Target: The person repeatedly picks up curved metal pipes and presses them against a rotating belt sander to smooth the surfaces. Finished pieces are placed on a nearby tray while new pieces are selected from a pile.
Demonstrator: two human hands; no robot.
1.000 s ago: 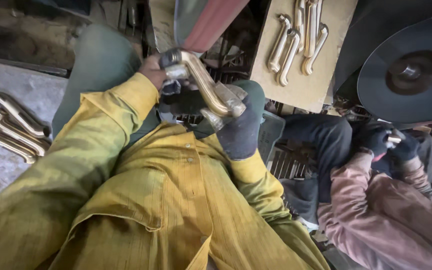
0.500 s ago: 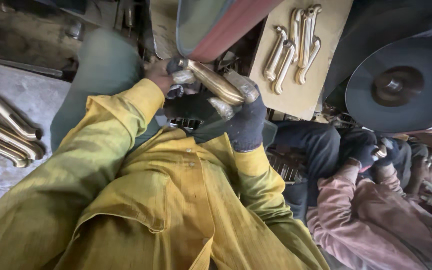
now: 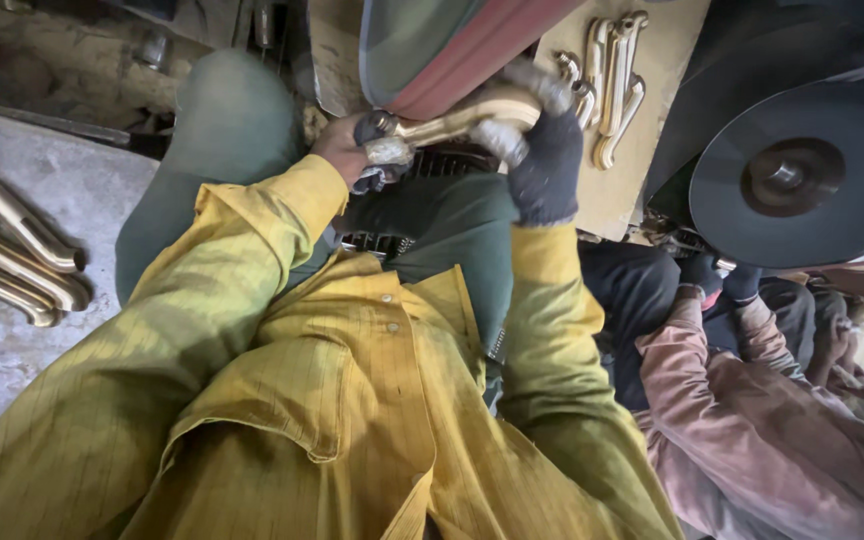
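We count one brass handle [image 3: 462, 118] held up against one sanding belt [image 3: 452, 45]. Three curved brass handles [image 3: 12, 250] lie on the floor at our left. About four more brass pieces [image 3: 612, 80] rest on one board. One dark disc [image 3: 802, 185] sits at right.

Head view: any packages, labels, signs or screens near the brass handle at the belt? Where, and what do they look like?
None that I can make out.
Nearest flat thing: a tan board, right of the hands, bearing brass handles; no label shows on it.
Both hands, left hand bare and right hand dark-gloved, hold the brass handle against the red-edged belt.
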